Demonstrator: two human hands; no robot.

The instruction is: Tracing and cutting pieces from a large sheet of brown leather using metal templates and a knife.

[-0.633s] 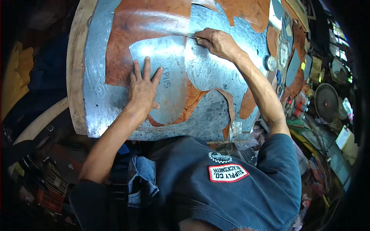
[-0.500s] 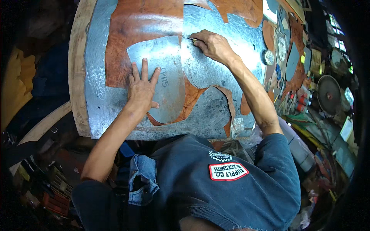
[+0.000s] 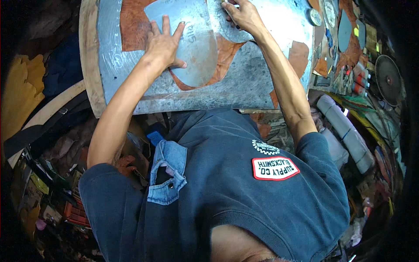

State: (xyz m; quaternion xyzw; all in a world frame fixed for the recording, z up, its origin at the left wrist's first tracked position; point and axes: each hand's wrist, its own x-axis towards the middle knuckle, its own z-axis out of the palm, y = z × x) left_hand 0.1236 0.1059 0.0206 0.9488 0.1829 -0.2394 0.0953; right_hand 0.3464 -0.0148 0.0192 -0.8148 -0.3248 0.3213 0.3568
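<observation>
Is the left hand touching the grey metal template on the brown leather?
Touching. The head view shows the left hand pressed flat, fingers spread, on the grey metal template lying over the brown leather.

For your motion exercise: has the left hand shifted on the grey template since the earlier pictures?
No: the left hand stays spread flat on the grey template; only the camera view moved.

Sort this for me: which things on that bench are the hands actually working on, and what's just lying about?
In hand:
- left hand, flat on the grey metal template
- right hand, at the template's upper edge; whether it grips a tool I cannot tell
- brown leather under the template
- metal-topped bench

Lying about:
- leather scraps
- round black disc
- grey roll
</observation>
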